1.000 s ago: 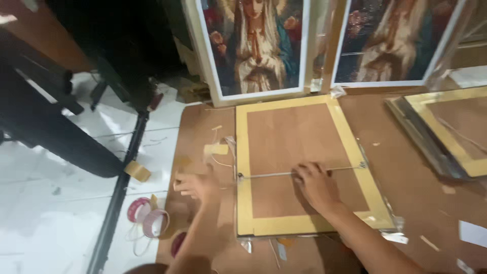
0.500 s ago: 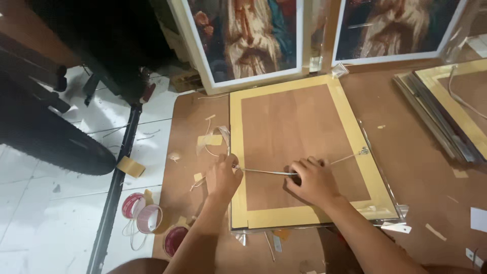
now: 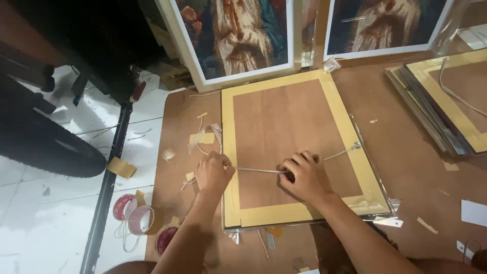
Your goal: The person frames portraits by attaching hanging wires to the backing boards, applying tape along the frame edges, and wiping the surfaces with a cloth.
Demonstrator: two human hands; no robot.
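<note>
A thin pale hanging cord runs across the back of a picture frame that lies face down on the brown floor board, its brown backing panel edged with tan tape. The cord looks light, limp and a little slick, stiff only when drawn tight, so it is best taken close to its ends; the frame itself seems rigid but probably holds glass and should be gripped by its edges. The left hand sits at the frame's left border with fingers closed on the cord's left end, and the right hand is curled narrow around the cord near the middle of the panel; beyond it the cord continues right to a small metal fastening on the taped edge, though the view is too blurred to say how it is fixed. Against the frame half a second back, both hands sit a little lower and the left has settled closer onto the border. Left of the frame lie tape scraps; near, rolls of tape rest on the white tiles. Far off, two framed religious pictures stand upright, and another face-down frame lies at right.
</note>
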